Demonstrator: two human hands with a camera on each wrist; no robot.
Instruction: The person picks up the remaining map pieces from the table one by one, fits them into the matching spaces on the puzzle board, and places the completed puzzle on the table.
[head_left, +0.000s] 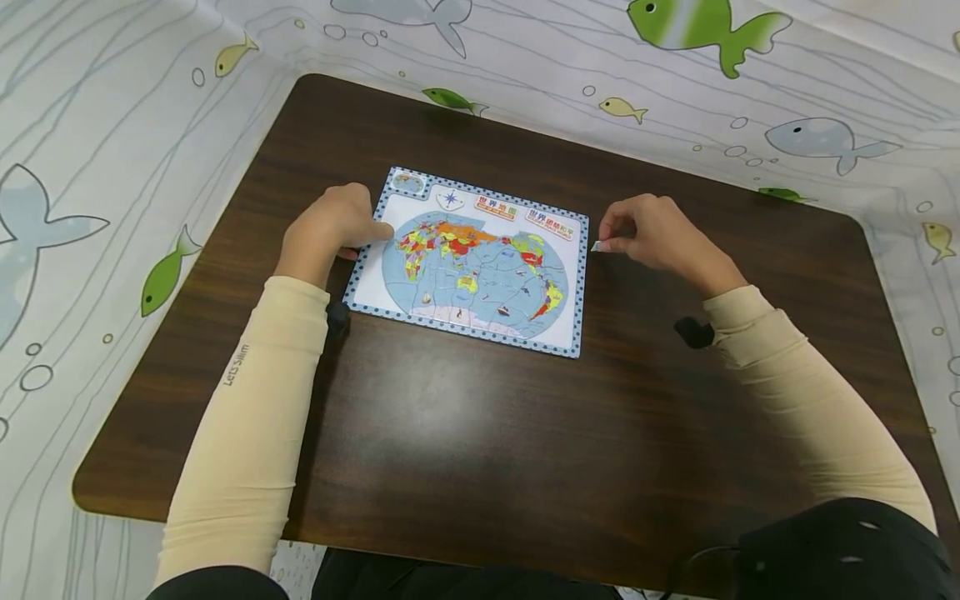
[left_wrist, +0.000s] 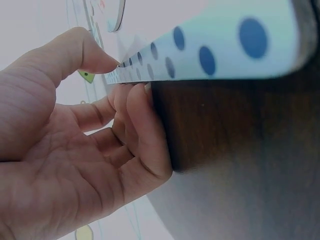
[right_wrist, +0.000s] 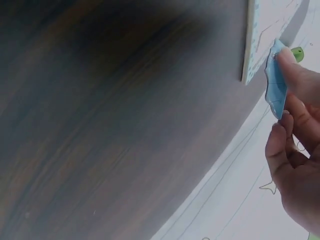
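Note:
A world map jigsaw puzzle (head_left: pixel 480 321) with a white, blue-dotted border lies on the table, slightly turned. My left hand (head_left: pixel 330 229) grips its left edge, thumb on top of the frame and the other fingers at the side and under the edge. In the left wrist view, the thumb (left_wrist: pixel 100 57) presses on the dotted border. Just off the right edge of the board, my right hand (head_left: pixel 652 233) pinches a small puzzle piece (right_wrist: pixel 276 87), light blue with a wavy outline, between thumb and fingers. At the top of the map a white notch shows between the coloured pieces.
The dark wooden table (head_left: pixel 450 450) has rounded corners. White cloth walls (head_left: pixel 540 50) printed with fish stand close along its back and sides. A black device (head_left: pixel 693 332) sits at the right wrist.

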